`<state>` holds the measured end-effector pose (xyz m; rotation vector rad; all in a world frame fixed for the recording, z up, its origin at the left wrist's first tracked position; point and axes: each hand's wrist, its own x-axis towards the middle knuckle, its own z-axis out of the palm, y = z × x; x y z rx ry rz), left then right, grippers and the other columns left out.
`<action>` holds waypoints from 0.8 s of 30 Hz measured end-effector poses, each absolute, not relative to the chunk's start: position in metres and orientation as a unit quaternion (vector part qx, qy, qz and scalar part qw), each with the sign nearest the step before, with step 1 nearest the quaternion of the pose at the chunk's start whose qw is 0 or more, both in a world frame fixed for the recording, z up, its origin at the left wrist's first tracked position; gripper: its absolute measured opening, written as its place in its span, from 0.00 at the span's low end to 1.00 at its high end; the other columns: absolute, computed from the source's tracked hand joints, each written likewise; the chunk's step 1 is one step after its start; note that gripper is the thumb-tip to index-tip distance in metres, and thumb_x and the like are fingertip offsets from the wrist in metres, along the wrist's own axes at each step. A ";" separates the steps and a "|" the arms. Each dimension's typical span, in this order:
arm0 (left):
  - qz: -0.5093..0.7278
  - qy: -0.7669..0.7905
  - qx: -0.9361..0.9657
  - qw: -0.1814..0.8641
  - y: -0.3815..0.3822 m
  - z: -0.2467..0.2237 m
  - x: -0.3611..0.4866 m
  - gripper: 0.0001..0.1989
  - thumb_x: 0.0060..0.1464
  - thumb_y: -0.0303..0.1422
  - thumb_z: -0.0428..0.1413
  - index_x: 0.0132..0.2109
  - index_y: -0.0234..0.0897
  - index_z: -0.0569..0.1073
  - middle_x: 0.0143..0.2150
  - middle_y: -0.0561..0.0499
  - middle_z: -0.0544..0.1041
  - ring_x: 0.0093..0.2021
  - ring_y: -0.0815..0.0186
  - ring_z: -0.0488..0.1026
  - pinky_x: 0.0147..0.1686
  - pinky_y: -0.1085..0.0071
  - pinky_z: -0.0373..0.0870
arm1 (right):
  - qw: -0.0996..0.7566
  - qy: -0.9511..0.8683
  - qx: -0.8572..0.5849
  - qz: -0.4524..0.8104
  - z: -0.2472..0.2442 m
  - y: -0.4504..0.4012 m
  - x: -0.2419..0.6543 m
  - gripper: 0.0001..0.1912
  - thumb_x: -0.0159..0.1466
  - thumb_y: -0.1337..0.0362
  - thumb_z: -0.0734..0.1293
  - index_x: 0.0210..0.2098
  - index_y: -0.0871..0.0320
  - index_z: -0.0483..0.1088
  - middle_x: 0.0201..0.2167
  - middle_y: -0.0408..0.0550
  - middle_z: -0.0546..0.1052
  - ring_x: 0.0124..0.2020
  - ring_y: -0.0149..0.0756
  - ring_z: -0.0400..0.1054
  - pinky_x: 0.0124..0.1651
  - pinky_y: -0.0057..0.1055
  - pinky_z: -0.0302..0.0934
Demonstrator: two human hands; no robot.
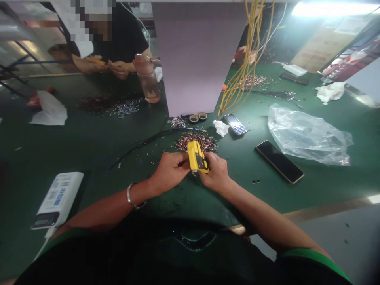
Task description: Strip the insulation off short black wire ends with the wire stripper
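Observation:
A yellow and black wire stripper (pixel 196 157) is gripped in my right hand (pixel 216 172), whose fingers wrap round its right side. My left hand (pixel 171 171) is closed in a pinch close against the tool's left side. Whatever lies between its fingertips is too small or hidden to make out. Just beyond the tool spreads a pile of short copper-coloured wire pieces (pixel 197 138). Behind that pile, thin dark wires (pixel 142 143) stretch across the green table (pixel 118 209) to the left.
A purple panel (pixel 197 59) rises beyond the pile, with yellow cables (pixel 243 79) hanging beside it. To the right are a keypad phone (pixel 235 124), a dark smartphone (pixel 279 161) and a plastic bag (pixel 308 136). A white power bank (pixel 61 198) lies left. Across the table sits a person (pixel 118 43) near a bottle (pixel 148 81).

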<state>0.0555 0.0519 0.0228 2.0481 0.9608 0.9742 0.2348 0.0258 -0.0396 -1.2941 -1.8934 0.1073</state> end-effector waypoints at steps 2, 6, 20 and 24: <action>0.373 0.367 0.784 0.335 0.052 0.024 0.055 0.11 0.54 0.30 0.53 0.25 0.34 0.75 0.19 0.55 0.71 0.21 0.74 0.66 0.20 0.78 0.60 | 0.413 -0.756 -0.507 0.028 -0.040 0.026 0.235 0.08 0.55 0.65 0.63 0.35 0.56 0.64 0.26 0.48 0.73 0.27 0.41 0.67 0.29 0.34 0.60; 0.368 0.356 0.789 0.339 0.052 0.026 0.055 0.10 0.53 0.28 0.53 0.26 0.34 0.76 0.20 0.55 0.73 0.21 0.74 0.67 0.21 0.79 0.61 | 0.417 -0.758 -0.502 0.010 -0.041 0.026 0.235 0.05 0.56 0.64 0.63 0.34 0.55 0.63 0.23 0.47 0.72 0.24 0.39 0.65 0.27 0.33 0.57; 0.360 0.359 0.789 0.345 0.054 0.025 0.054 0.11 0.51 0.26 0.51 0.24 0.35 0.74 0.20 0.55 0.73 0.20 0.74 0.65 0.20 0.78 0.59 | 0.414 -0.735 -0.534 0.063 -0.046 0.025 0.235 0.05 0.53 0.62 0.64 0.28 0.53 0.61 0.18 0.43 0.69 0.20 0.37 0.63 0.26 0.33 0.57; 0.339 0.391 0.781 0.349 0.057 0.020 0.055 0.09 0.53 0.28 0.52 0.28 0.35 0.75 0.19 0.57 0.72 0.19 0.75 0.64 0.20 0.77 0.59 | 0.430 -0.677 -0.571 0.174 -0.041 0.026 0.233 0.08 0.53 0.62 0.66 0.24 0.52 0.60 0.16 0.40 0.66 0.19 0.34 0.61 0.25 0.31 0.56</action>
